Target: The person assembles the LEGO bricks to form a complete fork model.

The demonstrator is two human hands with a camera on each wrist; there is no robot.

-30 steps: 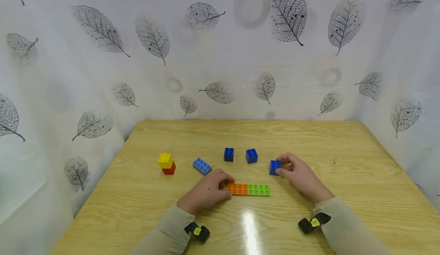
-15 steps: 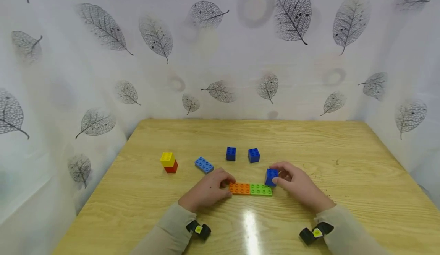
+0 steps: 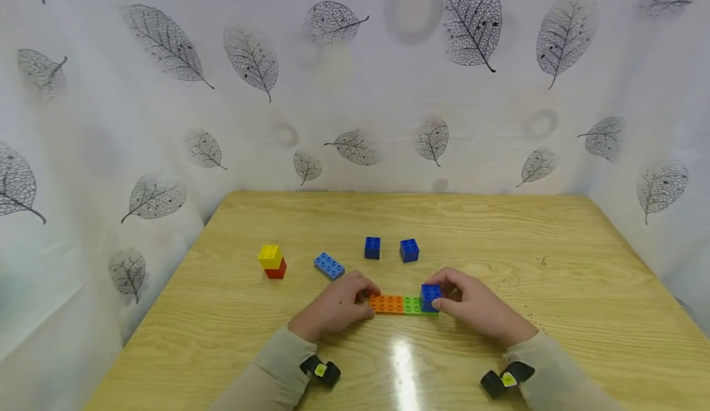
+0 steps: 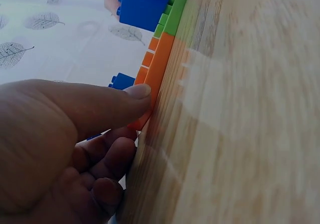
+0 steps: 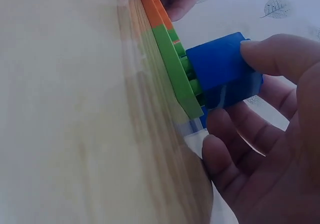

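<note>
Down and inward has come the blue block (image 3: 429,299), pinched between thumb and fingers of the right hand (image 3: 471,305), over the green plate (image 3: 412,304); studs (image 5: 187,64) showing beneath suggest incomplete seating. Thumb and fingers of the left hand (image 3: 339,305) pinch the orange plate (image 3: 386,304).

I saw the left forearm (image 3: 261,377) and the right forearm (image 3: 563,371), both in pale sleeves (image 3: 285,349), slanting in towards each other. The left hand (image 3: 335,305) pinched between thumb (image 4: 112,101) and forefinger (image 3: 366,284), its other fingers folded in; the right hand (image 3: 477,305), facing it, pinched likewise, its lower fingers loosely bent.
</note>
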